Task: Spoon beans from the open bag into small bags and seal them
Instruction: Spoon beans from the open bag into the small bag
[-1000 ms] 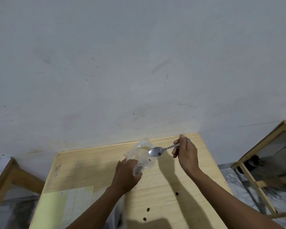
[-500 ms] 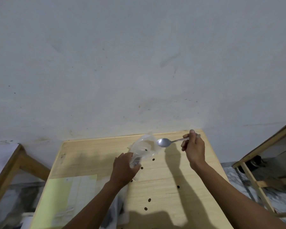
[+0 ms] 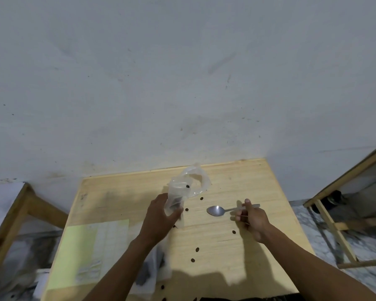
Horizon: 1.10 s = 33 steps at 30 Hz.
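Left hand [image 3: 161,216] grips the small bag [image 3: 188,187] upright; right hand [image 3: 251,218] holds the empty spoon [image 3: 216,211], bowl pointing left, just right of it

Table [image 3: 237,177]: lower centre of frame, its far edge against the wall [image 3: 182,72]. Small bag [image 3: 188,187]: centre, held upright above the table in the left hand [image 3: 159,218]. Spoon [image 3: 217,210]: right of the bag, held by the right hand [image 3: 251,218]. Loose beans [image 3: 197,249]: scattered on the table between the hands and below. Paper sheet [image 3: 91,250]: on the table, lower left. Open bag [image 3: 154,268]: beneath the left forearm. Wooden frames: far left [image 3: 15,224], far right [image 3: 334,224].
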Each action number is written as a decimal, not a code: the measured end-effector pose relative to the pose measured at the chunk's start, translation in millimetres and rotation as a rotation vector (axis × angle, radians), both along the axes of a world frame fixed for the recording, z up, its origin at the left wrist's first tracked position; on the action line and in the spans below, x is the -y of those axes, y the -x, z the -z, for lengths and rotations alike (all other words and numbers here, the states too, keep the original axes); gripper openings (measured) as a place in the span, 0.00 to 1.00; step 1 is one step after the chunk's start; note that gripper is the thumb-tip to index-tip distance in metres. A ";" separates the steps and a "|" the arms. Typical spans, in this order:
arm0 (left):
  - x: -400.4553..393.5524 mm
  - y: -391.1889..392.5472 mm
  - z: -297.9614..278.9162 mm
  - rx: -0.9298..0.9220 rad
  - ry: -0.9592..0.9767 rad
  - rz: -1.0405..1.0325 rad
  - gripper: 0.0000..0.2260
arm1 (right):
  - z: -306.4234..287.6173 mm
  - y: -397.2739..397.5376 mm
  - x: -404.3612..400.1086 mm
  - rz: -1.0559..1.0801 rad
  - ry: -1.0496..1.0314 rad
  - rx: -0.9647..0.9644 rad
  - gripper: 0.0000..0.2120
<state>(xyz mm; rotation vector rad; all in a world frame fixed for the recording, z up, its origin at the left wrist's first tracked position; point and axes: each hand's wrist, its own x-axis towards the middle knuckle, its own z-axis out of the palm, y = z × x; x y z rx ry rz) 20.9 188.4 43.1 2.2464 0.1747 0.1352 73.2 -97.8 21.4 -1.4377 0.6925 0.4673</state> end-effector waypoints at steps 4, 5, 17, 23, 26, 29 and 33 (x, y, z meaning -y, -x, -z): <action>2.6 -1.0 -7.8 0.015 0.002 0.033 0.17 | 5.5 -0.8 -6.5 0.187 0.029 -0.100 0.16; 2.6 -1.8 -8.1 0.022 -0.017 0.048 0.16 | 1.8 -1.2 -10.4 0.261 0.024 -0.119 0.11; 15.8 -34.0 -36.3 0.311 -0.287 0.158 0.12 | -108.7 -7.9 -92.2 -0.371 0.069 0.596 0.12; 6.6 -33.7 -47.9 0.200 0.016 0.204 0.19 | -116.4 -18.6 -98.9 -0.231 0.157 0.676 0.09; 1.6 -31.4 -55.7 0.113 0.189 0.188 0.16 | -118.9 -23.1 -96.6 -0.246 0.196 0.723 0.09; -0.7 -33.1 -62.3 0.058 0.239 0.142 0.10 | -117.4 -25.4 -96.3 -0.301 0.195 0.746 0.09; -6.9 -35.6 -62.9 0.033 0.265 -0.022 0.08 | -118.7 -33.7 -89.8 -0.310 0.217 0.760 0.09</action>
